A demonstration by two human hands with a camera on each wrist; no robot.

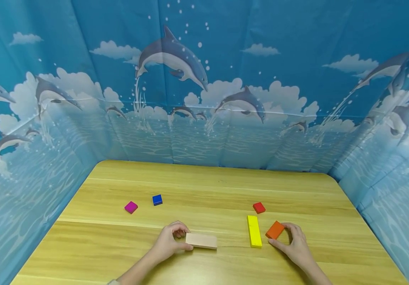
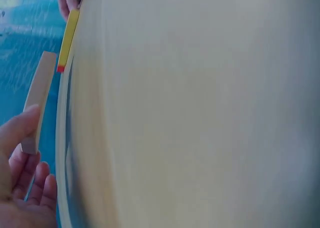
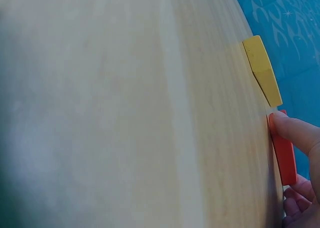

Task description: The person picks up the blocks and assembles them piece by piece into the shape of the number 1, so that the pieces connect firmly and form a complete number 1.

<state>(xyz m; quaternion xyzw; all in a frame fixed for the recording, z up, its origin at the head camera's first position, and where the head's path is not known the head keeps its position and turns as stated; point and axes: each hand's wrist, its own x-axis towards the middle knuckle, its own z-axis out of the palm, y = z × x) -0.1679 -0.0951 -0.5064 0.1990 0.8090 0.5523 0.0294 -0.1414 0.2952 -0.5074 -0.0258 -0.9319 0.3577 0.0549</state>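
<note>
From the head, the table (image 1: 204,182) was viewed forward and down, at some distance; from each wrist, close up, low and sideways. The yellow block (image 1: 254,231) was shared by all three views, the pale block (image 1: 201,240) by head and left wrist.

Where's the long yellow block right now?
In the head view, the yellow block lies on the table, right of centre, just left of the orange block that the right hand pinches; the small red block is near its far end.
</note>
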